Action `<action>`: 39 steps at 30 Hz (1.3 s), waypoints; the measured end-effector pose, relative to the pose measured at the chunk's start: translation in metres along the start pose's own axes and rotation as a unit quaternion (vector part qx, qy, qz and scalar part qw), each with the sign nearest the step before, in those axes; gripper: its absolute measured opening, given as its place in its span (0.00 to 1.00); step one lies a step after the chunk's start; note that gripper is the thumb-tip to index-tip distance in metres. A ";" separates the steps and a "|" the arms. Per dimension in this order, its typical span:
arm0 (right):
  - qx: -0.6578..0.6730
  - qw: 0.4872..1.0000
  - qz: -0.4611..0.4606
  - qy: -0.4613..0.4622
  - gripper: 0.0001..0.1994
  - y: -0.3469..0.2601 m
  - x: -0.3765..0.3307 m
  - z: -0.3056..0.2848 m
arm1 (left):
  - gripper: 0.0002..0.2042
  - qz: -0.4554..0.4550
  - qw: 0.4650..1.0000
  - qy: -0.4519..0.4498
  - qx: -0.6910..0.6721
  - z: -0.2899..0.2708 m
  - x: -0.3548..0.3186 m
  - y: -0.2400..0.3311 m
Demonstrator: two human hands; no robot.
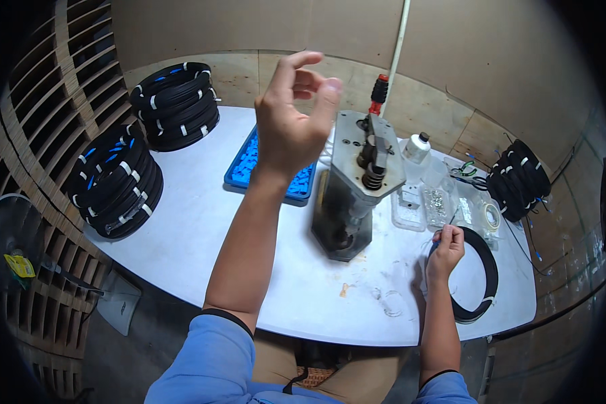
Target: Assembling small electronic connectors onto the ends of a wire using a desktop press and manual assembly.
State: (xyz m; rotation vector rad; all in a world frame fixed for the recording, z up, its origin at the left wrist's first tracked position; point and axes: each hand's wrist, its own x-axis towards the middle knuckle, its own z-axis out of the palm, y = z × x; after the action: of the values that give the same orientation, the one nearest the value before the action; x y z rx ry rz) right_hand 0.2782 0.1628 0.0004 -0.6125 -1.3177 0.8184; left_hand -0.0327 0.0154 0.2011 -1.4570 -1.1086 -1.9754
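My left hand (293, 114) is raised above a blue tray (266, 195) of small blue parts. Its fingers are loosely curled, with the thumb apart and nothing between them. Just right of it stands a metal bench press (392, 172) with a spring and a red and black top fitting (380, 89). At the right of the table, my right hand (449, 252) pinches a thin cable end (455, 217) that pokes up past the fingertips. Beside that hand a black cable coil (491, 269), bound with white tape, lies on the table.
Stacked black coils (118, 182) stand at the left, with another stack (175, 111) behind and more coils (518, 178) at the far right. Beyond the right hand are clear plastic boxes (438, 205), a white bottle (416, 148) and a tape roll (491, 215). A slatted rack (30, 128) borders the left.
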 end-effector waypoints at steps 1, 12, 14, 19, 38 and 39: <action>0.007 1.000 0.004 0.005 0.07 0.000 -0.003 0.001 | 0.14 -0.043 0.999 0.008 0.031 -0.009 -0.005 -0.019; -0.032 0.999 0.015 -0.021 0.06 -0.004 -0.017 0.005 | 0.09 -0.217 0.921 -0.177 0.270 -0.056 -0.096 -0.194; -0.044 0.999 0.003 -0.020 0.07 -0.004 -0.018 0.004 | 0.09 -0.195 0.922 -0.208 0.262 -0.049 -0.108 -0.207; -0.073 0.996 -0.041 -0.033 0.07 -0.008 -0.020 0.003 | 0.10 -0.117 0.894 -0.326 0.285 -0.017 -0.131 -0.234; -0.107 0.992 -0.053 -0.041 0.05 -0.003 -0.021 0.000 | 0.08 -0.159 0.900 -0.262 0.311 0.000 -0.156 -0.253; -0.103 0.992 -0.054 -0.042 0.05 -0.002 -0.021 -0.002 | 0.09 -0.198 0.904 -0.255 0.280 0.000 -0.154 -0.252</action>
State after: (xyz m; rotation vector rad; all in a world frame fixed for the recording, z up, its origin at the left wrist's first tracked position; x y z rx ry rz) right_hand 0.2794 0.1453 -0.0106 -0.6682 -1.5110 0.6294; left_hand -0.1660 0.1452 -0.0283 -1.5251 -2.1351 -1.3084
